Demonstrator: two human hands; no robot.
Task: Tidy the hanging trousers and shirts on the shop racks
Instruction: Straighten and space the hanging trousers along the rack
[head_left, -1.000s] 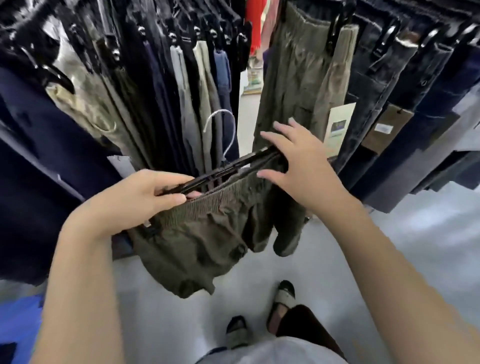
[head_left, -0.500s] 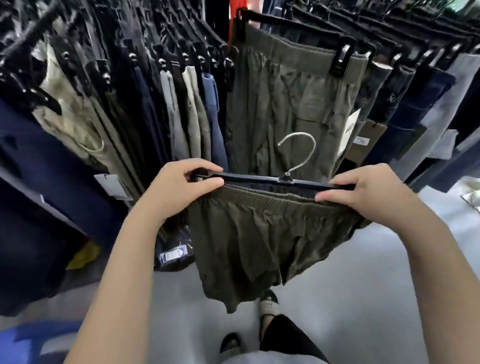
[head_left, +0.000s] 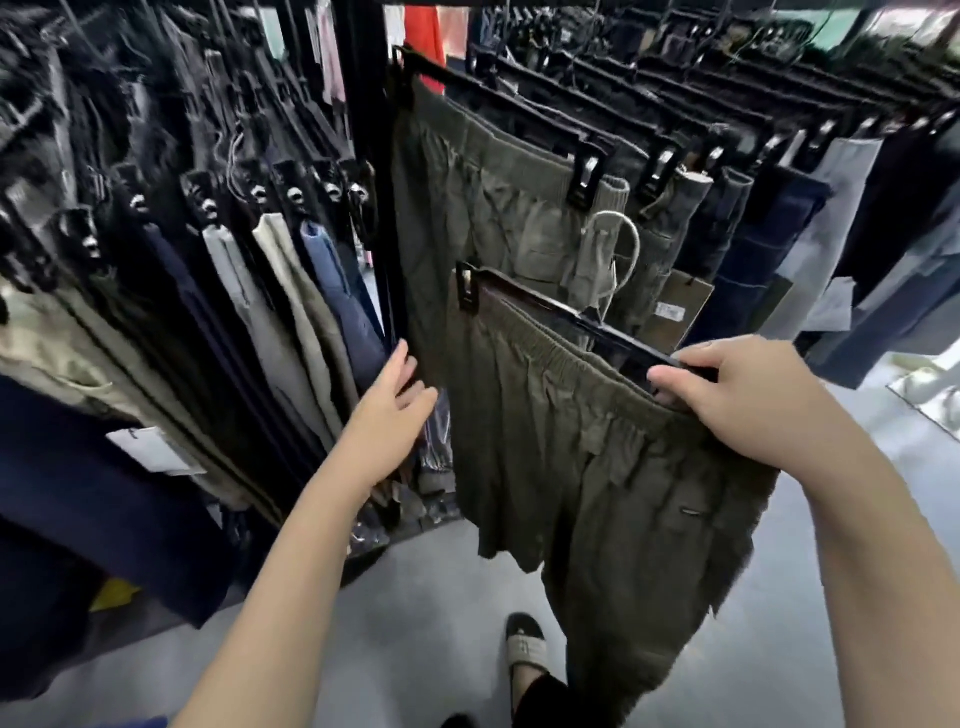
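Observation:
My right hand (head_left: 743, 400) grips the right end of a black clip hanger (head_left: 566, 314) that carries olive-green trousers (head_left: 587, 467). The hanger's metal hook (head_left: 621, 249) points up, free of any rail. The trousers hang down in front of a matching olive pair (head_left: 483, 208) clipped at the front of the right rack. My left hand (head_left: 389, 415) is off the hanger, fingers straight, beside the blue and beige trousers (head_left: 317, 312) at the end of the left rack.
A left rack holds several dark, beige and camouflage trousers (head_left: 156, 312). The right rack (head_left: 727, 130) holds several jeans and dark trousers with paper tags (head_left: 672, 312). A black post (head_left: 363, 130) stands between them. My sandalled foot (head_left: 524, 654) is on the grey floor (head_left: 415, 623).
My left hand has let go of the hanger's left end and moved left toward the left rack. The right hand alone now holds the hanger, which has tilted and shifted right.

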